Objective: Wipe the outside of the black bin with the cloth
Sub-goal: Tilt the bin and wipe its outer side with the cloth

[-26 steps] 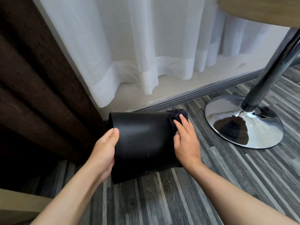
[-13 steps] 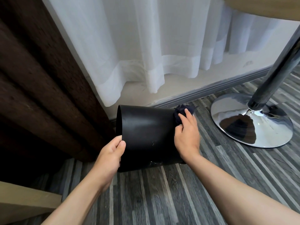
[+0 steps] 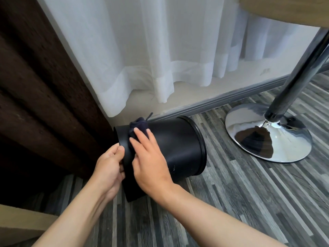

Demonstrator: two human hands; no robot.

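Note:
The black bin [image 3: 178,145] lies on its side on the striped grey floor, one rimmed end pointing right, the other end toward me at the left. My left hand [image 3: 110,168] grips the near left edge of the bin. A dark navy cloth [image 3: 138,126] is bunched on the bin's upper left side. My right hand [image 3: 147,157] lies flat over the cloth, fingers spread, pressing it against the bin's outer wall. Most of the cloth is hidden under my fingers.
A chrome table base [image 3: 267,132] with a slanted pole [image 3: 300,72] stands to the right of the bin. White sheer curtain [image 3: 160,50] and grey skirting [image 3: 222,102] lie behind. A dark brown curtain [image 3: 35,86] hangs at left. A wooden edge [image 3: 21,220] sits bottom left.
My right hand has slid the cloth from the bin's right end across to its left end. The bin has turned, its rimmed right end now showing. My left hand shifted to grip the near edge.

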